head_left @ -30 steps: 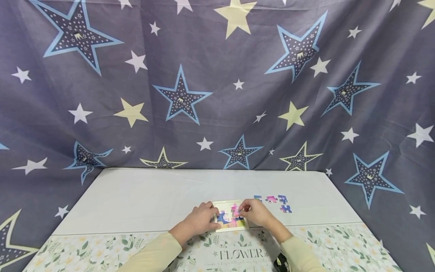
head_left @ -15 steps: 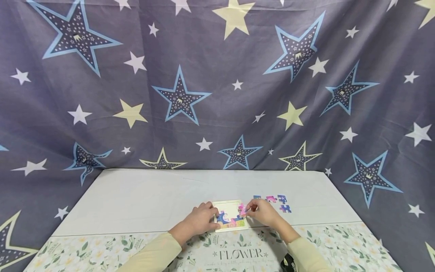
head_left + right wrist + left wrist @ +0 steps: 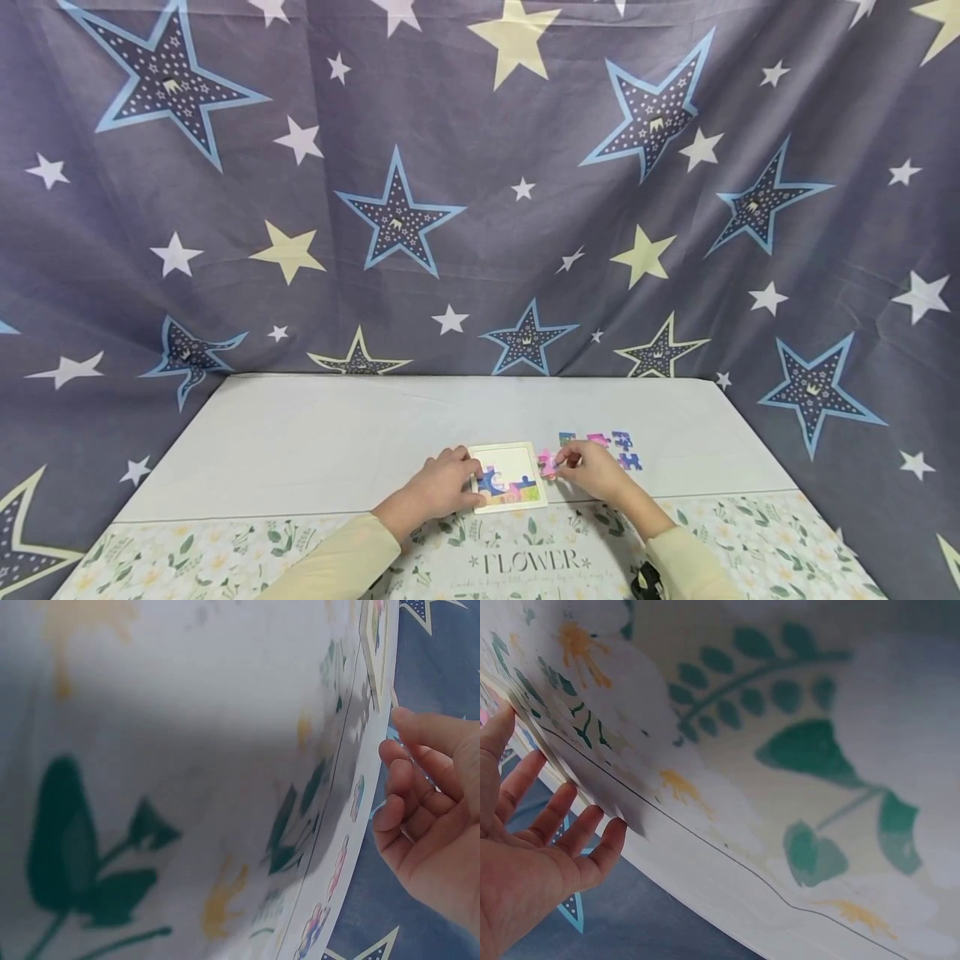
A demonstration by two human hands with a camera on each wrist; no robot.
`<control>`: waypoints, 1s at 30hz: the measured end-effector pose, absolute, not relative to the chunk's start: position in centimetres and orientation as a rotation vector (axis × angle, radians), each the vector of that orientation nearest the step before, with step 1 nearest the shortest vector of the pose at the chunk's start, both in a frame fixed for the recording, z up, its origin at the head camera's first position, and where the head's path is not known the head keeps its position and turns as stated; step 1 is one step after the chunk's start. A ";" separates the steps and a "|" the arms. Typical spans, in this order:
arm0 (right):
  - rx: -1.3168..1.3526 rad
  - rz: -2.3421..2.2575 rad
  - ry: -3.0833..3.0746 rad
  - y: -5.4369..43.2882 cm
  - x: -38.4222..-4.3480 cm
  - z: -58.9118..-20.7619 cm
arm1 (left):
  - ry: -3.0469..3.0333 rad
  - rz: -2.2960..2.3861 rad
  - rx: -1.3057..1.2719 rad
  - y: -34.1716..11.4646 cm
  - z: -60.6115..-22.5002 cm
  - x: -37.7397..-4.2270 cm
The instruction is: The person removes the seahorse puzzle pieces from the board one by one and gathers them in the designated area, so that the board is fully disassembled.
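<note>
A small puzzle tray (image 3: 514, 460) with a pale rim lies on the table, its lower part filled with joined blue, pink and yellow-green jigsaw pieces (image 3: 498, 483). My left hand (image 3: 441, 483) grips the tray's left side, thumb at the near corner; the left wrist view shows the fingertips (image 3: 566, 791) along the edge. Just off the tray's right rim, my right hand (image 3: 596, 473) pinches a pink jigsaw piece (image 3: 546, 463) between thumb and index finger. In the right wrist view the other fingers (image 3: 394, 780) are curled in.
Several loose jigsaw pieces lie behind and right of my right hand, among them a pink one (image 3: 597, 438) and a blue one (image 3: 631, 461). A floral cloth (image 3: 337, 542) covers the near table. Behind the white table part (image 3: 337, 433) hangs a star-patterned curtain (image 3: 450, 108).
My right hand has moved right, lifting the pink jigsaw piece out of the tray and past its right rim. Bare tray floor now shows there. The left hand stays put.
</note>
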State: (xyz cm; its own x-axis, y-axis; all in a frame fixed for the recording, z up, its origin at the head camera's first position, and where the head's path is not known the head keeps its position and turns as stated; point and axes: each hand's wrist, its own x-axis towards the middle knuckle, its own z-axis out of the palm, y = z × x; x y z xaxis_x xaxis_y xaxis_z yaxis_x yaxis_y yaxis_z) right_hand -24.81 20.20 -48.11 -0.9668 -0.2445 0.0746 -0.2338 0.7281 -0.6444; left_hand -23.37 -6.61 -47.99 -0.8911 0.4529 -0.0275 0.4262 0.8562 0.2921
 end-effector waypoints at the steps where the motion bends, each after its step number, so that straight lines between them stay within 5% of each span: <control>1: -0.397 -1.090 2.904 20.3 -24.8 -48.1 | 2.935 0.429 0.697 -6.6 -48.0 -23.4; 30: -0.365 -1.130 2.908 23.3 -24.6 -48.2 | 2.919 0.426 0.706 -6.7 -48.0 -23.6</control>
